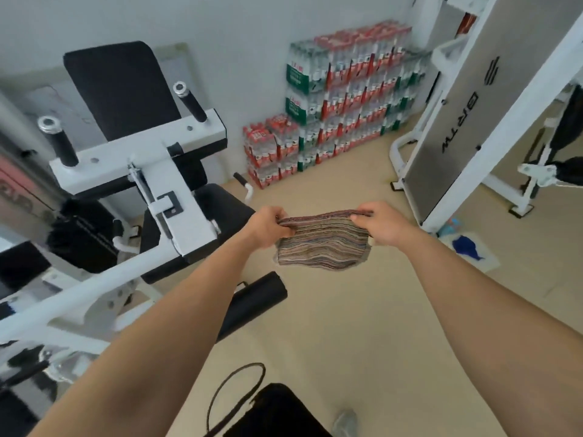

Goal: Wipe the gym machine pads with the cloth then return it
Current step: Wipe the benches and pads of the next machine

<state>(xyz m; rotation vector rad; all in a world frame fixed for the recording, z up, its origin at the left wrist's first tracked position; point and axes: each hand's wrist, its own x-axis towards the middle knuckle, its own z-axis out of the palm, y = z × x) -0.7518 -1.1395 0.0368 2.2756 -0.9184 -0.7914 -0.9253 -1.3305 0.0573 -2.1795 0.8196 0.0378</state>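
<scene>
Cloth (323, 244), striped in many colours, is held stretched in mid-air between both hands, above the beige floor (362, 326). Its upper left corner is pinched by the left hand (268, 227), its upper right corner by the right hand (383, 227); the fingers of both are curled onto the fabric. The lower edge hangs free. A white gym machine (138, 165) is recorded at left: black back pad (121, 89) upright, seat pad (220, 203) just left of the left hand, roller pad (258, 294) beside the left forearm. The cloth is held apart from the pads. Stacked bottled-water packs (340, 99) are noted against the far wall.
</scene>
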